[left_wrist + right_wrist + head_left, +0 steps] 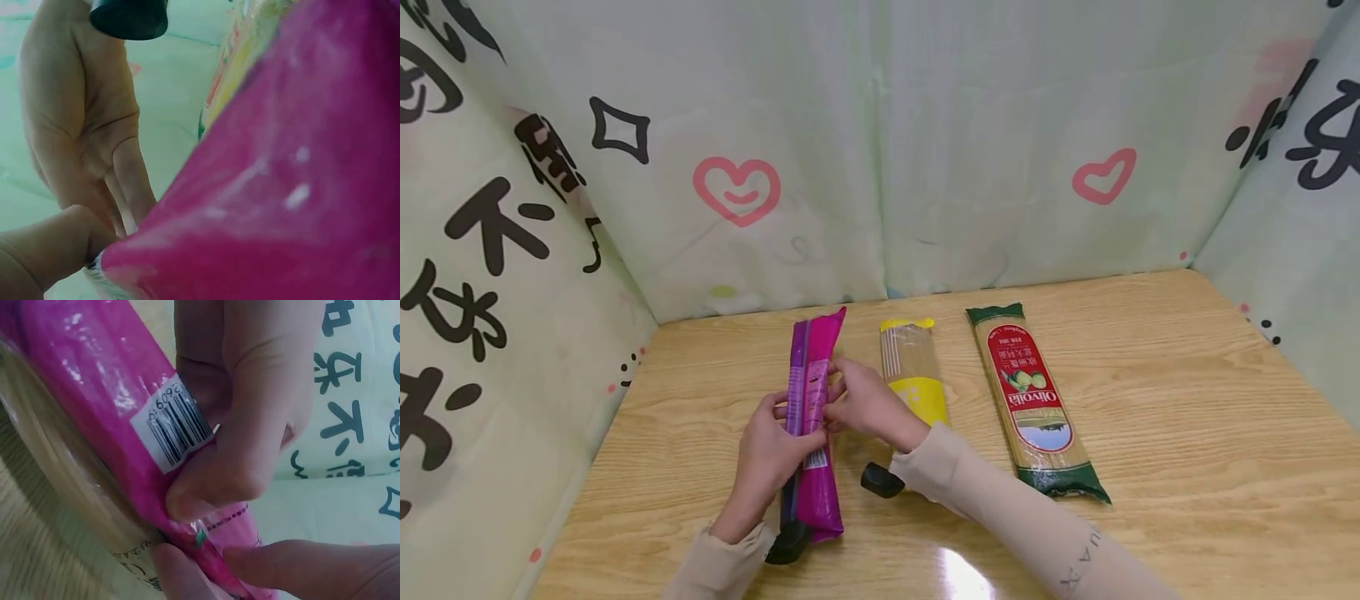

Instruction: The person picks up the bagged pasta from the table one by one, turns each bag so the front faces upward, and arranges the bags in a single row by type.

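Observation:
Both hands are on a long magenta and purple packet [823, 500], which stands raised on the table at left of centre. My left hand [767, 450] grips its lower half, the thumb across the front near the barcode label [178, 425]. With thumb and fingers my right hand [872, 404] pinches the packet's right edge, higher up. In the left wrist view the magenta film [281, 187] hides much of the scene. To the right lie a clear noodle pack with a yellow band [921, 396], partly behind the right wrist, and a green-ended Olivolia spaghetti pack [1030, 392].
The wooden table [1187, 417] is bounded by printed cloth at the back [970, 167] and on both sides. A dark wrist camera [882, 481] sits by the right cuff, another [788, 542] by the left. Light glares on the table's front.

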Demonstrator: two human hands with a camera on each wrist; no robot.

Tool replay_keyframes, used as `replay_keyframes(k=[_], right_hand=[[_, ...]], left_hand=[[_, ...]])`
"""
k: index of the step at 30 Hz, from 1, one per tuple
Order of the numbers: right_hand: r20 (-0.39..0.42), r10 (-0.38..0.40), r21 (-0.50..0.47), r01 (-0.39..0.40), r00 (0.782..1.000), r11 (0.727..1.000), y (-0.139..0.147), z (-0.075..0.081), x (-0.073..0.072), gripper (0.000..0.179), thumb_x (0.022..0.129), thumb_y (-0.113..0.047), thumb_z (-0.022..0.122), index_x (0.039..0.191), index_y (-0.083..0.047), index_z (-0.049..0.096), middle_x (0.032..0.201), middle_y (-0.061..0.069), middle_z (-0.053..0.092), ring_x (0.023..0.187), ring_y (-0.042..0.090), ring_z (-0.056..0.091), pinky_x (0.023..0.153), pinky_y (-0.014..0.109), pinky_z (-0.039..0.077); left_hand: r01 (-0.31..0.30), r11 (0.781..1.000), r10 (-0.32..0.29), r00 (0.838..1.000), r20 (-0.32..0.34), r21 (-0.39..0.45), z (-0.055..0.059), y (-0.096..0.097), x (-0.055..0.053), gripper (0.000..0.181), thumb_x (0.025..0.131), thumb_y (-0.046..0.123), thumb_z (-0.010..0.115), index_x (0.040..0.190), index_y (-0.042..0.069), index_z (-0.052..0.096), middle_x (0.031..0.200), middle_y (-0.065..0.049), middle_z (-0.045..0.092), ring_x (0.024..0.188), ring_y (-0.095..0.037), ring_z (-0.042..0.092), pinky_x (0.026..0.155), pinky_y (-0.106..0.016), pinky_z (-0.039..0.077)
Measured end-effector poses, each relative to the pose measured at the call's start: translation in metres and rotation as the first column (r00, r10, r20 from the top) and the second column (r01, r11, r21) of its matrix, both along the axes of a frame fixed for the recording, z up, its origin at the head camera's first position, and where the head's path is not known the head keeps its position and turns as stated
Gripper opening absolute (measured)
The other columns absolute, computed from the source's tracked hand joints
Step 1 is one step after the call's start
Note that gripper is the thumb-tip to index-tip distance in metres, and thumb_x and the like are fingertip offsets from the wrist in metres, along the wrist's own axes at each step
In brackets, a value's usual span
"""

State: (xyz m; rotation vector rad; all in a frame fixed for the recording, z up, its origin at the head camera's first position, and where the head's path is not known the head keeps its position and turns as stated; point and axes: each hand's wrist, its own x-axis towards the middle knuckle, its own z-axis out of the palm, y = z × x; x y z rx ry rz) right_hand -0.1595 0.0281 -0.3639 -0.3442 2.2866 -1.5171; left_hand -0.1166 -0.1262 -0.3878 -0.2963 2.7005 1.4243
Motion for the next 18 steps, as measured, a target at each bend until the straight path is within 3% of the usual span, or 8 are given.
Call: replay_keyframes(k=[7, 18], right_hand=[[0.019, 0.043, -0.061, -0.042, 0.999, 0.997, 0.009, 0.001, 0.000, 0.046, 0.090, -0.002, 0.068, 0.133, 0.002, 0.051, 0.110, 0.020, 0.064, 0.086, 0.028, 0.069, 0.074, 0.036, 0.061], [0.046, 0.073, -0.171, -0.064, 0.996, 0.983, 0.036, 0.002, -0.011, 0.048, 0.098, -0.010, 0.060, 0.139, 0.008, 0.043, 0.123, 0.022, 0.062, 0.110, 0.036, 0.064, 0.095, 0.045, 0.054]], left_hand=[[-0.030, 0.986, 0.029, 1.000, 0.007, 0.164, -0.003, -0.006, -0.001, 0.077, 0.077, 0.014, 0.078, 0.142, -0.003, 0.041, 0.128, -0.025, 0.055, 0.106, -0.033, 0.062, 0.083, -0.043, 0.059], [-0.047, 0.936, 0.050, 0.999, 0.002, 0.348, 0.009, -0.007, 0.001, 0.074, 0.079, 0.007, 0.075, 0.145, 0.002, 0.040, 0.129, -0.020, 0.057, 0.107, -0.028, 0.062, 0.083, -0.035, 0.057]])
